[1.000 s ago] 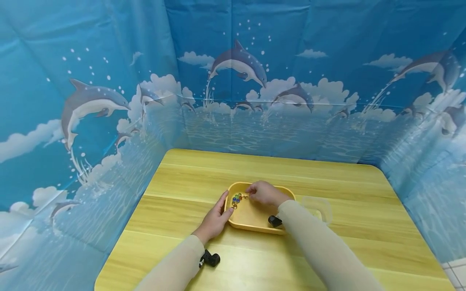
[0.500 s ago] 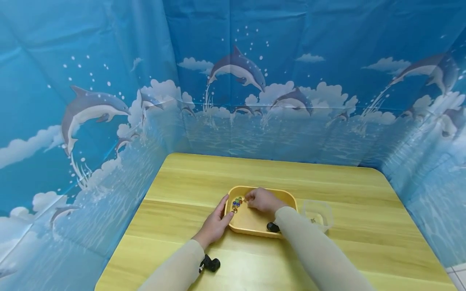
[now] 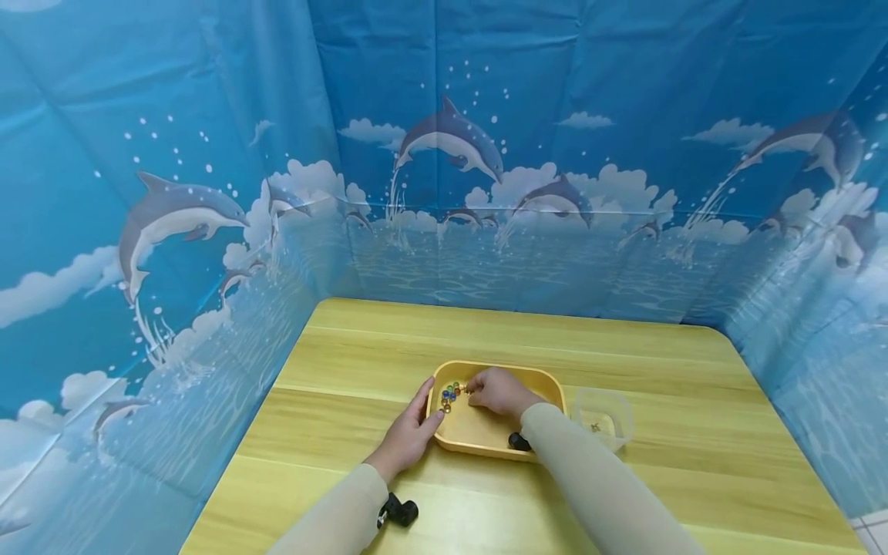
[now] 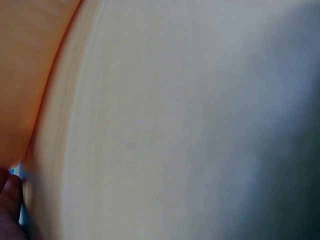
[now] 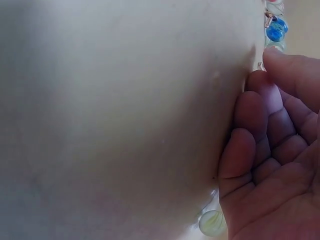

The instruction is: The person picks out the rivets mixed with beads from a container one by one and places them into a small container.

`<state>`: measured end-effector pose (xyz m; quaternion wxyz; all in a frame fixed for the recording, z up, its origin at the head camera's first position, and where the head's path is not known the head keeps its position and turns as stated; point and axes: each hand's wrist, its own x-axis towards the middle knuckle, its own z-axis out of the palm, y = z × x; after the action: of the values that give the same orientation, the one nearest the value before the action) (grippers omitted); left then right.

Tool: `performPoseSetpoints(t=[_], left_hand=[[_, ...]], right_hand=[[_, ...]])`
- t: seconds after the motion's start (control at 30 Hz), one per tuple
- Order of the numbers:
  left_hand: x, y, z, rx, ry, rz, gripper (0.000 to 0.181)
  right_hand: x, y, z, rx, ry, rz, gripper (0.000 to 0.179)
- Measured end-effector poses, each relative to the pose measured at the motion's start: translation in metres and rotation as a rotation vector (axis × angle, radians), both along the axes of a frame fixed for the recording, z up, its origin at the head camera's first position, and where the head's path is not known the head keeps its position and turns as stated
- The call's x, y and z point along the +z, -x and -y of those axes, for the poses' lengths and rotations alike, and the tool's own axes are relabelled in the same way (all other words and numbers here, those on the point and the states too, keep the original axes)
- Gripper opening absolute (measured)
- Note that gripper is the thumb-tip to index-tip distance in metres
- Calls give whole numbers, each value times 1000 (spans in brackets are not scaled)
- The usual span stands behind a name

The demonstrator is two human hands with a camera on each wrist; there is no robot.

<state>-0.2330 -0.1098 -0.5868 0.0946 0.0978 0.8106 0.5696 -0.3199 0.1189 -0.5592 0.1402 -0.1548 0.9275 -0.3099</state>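
A yellow plastic tray (image 3: pixel 479 450) sits on the table with several blue, green and amber glass marbles (image 3: pixel 449 395) in its left part. My left hand (image 3: pixel 408 432) holds the tray's left end, thumb at the rim and fingers along the outer wall. Inside the tray, my right hand (image 3: pixel 502 391) reaches down beside the marbles with bent fingers. Its thumb and forefinger pinch a tiny gold-coloured piece (image 5: pixel 260 65), mostly hidden by the fingertips. The right wrist view also shows a blue marble (image 5: pixel 276 30) beyond the thumb and a yellow-swirled marble (image 5: pixel 212 222) below the fingers.
Right of the tray stands a clear plastic box (image 3: pixel 621 408) with small gold-coloured pieces (image 3: pixel 595 426) in it. Black wrist cameras (image 3: pixel 402 512) stick out from both sleeves. A blue dolphin-printed curtain (image 3: pixel 486 262) encloses the wooden table (image 3: pixel 388 331).
The head view has tilted up slightly, so everything sits lower in it. Both hands stay at the same parts of the tray. More of the clear box shows beside the right forearm.
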Motion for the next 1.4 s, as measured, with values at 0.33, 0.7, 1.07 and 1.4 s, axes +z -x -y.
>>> performPoseSetpoints(t=[0.33, 0.7, 1.07, 1.4], left_hand=[[-2, 0, 0, 0, -1, 1, 68], [0, 0, 0, 0, 8, -6, 69], [-4, -1, -1, -11, 4, -16, 69], [-2, -1, -1, -3, 14, -20, 68]], right_hand=[[0, -3, 6, 28, -42, -65, 10], [-1, -1, -2, 85, -1, -25, 8], [-3, 2, -14, 41, 66, 79, 9], [-6, 4, -14, 48, 57, 65, 7]])
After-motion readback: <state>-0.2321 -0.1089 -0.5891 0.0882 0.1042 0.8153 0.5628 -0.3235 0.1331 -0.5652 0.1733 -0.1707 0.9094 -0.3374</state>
